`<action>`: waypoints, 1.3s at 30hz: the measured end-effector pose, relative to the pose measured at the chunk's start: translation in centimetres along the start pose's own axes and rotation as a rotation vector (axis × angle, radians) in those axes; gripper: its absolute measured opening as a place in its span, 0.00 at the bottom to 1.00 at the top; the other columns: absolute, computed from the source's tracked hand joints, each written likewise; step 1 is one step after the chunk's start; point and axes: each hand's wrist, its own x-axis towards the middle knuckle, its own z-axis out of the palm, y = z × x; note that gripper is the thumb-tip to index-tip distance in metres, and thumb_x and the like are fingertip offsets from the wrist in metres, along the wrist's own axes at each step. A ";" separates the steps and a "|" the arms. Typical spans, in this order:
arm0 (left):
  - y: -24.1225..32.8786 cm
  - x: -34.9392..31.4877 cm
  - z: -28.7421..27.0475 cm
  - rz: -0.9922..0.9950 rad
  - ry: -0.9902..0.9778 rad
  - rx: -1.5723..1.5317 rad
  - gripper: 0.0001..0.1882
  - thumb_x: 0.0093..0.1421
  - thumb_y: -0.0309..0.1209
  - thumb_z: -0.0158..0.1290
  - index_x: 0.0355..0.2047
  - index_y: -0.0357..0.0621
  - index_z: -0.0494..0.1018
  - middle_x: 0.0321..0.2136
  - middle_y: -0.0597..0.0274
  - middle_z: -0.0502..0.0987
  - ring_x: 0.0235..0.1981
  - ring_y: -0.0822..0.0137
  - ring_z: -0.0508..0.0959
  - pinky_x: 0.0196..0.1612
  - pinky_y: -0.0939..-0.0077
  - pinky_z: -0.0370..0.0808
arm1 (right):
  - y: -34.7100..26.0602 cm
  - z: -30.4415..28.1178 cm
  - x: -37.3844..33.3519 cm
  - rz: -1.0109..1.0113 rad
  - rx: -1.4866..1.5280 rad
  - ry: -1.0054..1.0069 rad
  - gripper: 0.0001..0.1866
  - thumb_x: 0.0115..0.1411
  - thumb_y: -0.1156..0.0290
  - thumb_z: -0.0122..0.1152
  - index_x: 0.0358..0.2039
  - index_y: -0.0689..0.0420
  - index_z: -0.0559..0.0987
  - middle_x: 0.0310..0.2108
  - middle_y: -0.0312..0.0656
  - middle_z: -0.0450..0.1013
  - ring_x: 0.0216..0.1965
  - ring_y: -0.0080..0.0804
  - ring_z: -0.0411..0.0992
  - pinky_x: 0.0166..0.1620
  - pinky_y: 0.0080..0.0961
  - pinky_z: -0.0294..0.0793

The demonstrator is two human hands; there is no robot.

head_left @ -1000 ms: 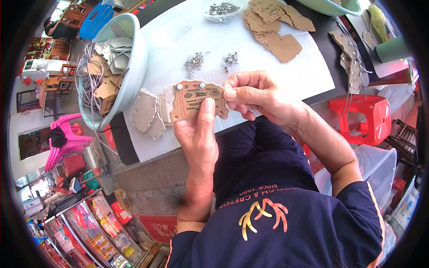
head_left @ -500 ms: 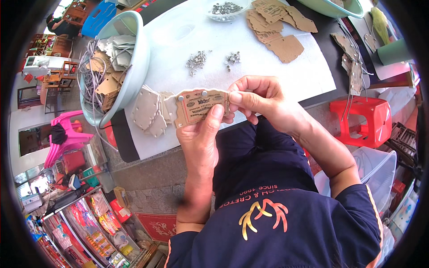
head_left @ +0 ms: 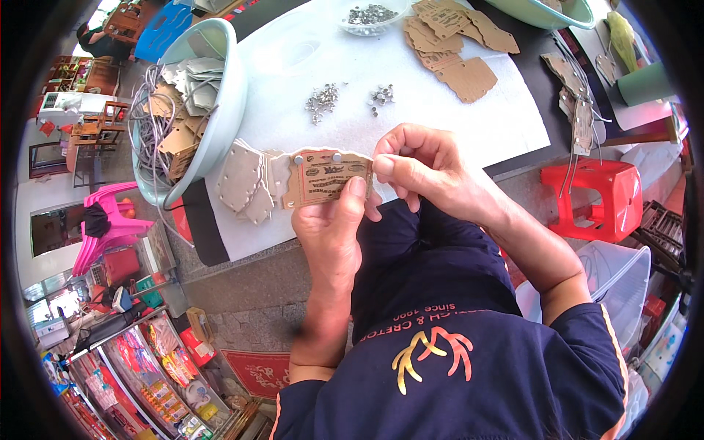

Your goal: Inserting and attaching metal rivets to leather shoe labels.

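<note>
My left hand (head_left: 331, 235) holds a brown printed plaque (head_left: 314, 182) with a wavy edge, thumb on its face and fingers behind. Two round silvery rivets show along the plaque's upper edge. At its right end, my right hand (head_left: 434, 172) has thumb and forefinger pinched together; anything between them is too small to make out. Beside the plaque's left end lies a stack of pale plaques (head_left: 244, 182) with holes along their edges. Beyond my hands, two small heaps of metal rivets, a left heap (head_left: 321, 101) and a right heap (head_left: 381, 97), rest on the white sheet (head_left: 282, 88).
A pale green basin (head_left: 229, 92) of plaques and grey cords stands at the left. Brown plaques (head_left: 466, 77) lie at the far right, near a clear dish (head_left: 372, 28) of metal pieces. A red stool (head_left: 598, 198) stands to the right, with corded plaques (head_left: 583, 121) beyond it.
The plaque has tilted slightly in my left hand, so its printed face shows at another angle. My right fingers have drawn back a little from over its right end.
</note>
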 end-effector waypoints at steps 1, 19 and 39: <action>0.1 0.0 0.0 -0.004 -0.020 0.000 0.14 0.61 0.24 0.49 0.48 0.37 0.68 0.32 0.59 0.75 0.25 0.70 0.73 0.23 0.79 0.69 | 0.1 -0.1 0.0 0.011 -0.024 0.012 0.11 0.63 0.64 0.59 0.35 0.60 0.75 0.25 0.30 0.70 0.23 0.13 0.67 0.23 0.13 0.68; 0.0 -0.3 -1.5 -0.257 -0.011 -0.103 0.20 0.59 0.20 0.51 0.52 0.36 0.61 0.30 0.58 0.75 0.21 0.72 0.75 0.18 0.83 0.69 | -1.3 -3.4 3.7 -0.330 -0.793 0.123 0.05 0.54 0.73 0.63 0.32 0.58 0.79 0.26 0.37 0.73 0.24 0.29 0.72 0.30 0.26 0.73; 0.4 0.1 -1.3 -0.212 0.010 -0.153 0.19 0.59 0.22 0.51 0.51 0.37 0.63 0.32 0.59 0.74 0.22 0.70 0.75 0.18 0.82 0.70 | -1.8 -3.3 5.4 -0.631 -1.432 -0.192 0.07 0.56 0.72 0.55 0.27 0.63 0.72 0.30 0.48 0.68 0.32 0.44 0.74 0.33 0.37 0.72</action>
